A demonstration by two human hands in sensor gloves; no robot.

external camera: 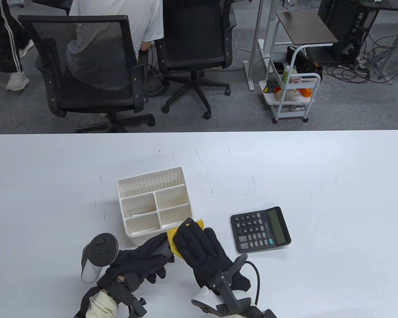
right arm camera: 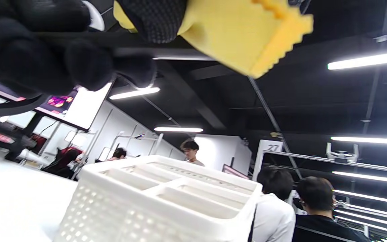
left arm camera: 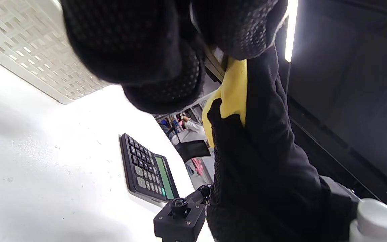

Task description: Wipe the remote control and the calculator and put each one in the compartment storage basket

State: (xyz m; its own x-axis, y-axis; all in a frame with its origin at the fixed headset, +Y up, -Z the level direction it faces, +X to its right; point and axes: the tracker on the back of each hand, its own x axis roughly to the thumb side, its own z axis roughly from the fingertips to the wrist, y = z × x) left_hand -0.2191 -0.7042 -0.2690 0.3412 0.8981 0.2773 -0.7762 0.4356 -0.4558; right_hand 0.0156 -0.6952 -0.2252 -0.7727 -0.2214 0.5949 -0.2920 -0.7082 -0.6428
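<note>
Remote point(external camera: 162, 249) sits in my left hand point(external camera: 142, 261), held just off the desk point(external camera: 318, 185) at the basket's 5 o'clock corner; fingers curled around its near end. Mostly hidden by gloves, only a grey sliver shows. My guess: light, rigid plastic shell, smooth enough to slip in knit gloves, so hold by the long edges, not across the buttons.

Right hand point(external camera: 202, 251) presses a yellow cloth point(external camera: 172, 240) onto the remote's top, fingers flat over it, thumb tucked under per the left wrist view. Cloth is soft, thin, with a zigzag-cut edge, and folds freely.

Calculator point(external camera: 260, 229) lies flat at 3 o'clock of the hands, apart from them, untouched. Black hard case, rubbery keys, tilted display panel; looks stiff and a bit heavier. I'd lift it by the side edges and keep pressure off the screen.

Basket point(external camera: 151, 180) at 12 o'clock: white rigid plastic, perforated walls, one long rear slot plus four small front compartments, nothing visible in them. Probably light, may slide if bumped.
</note>
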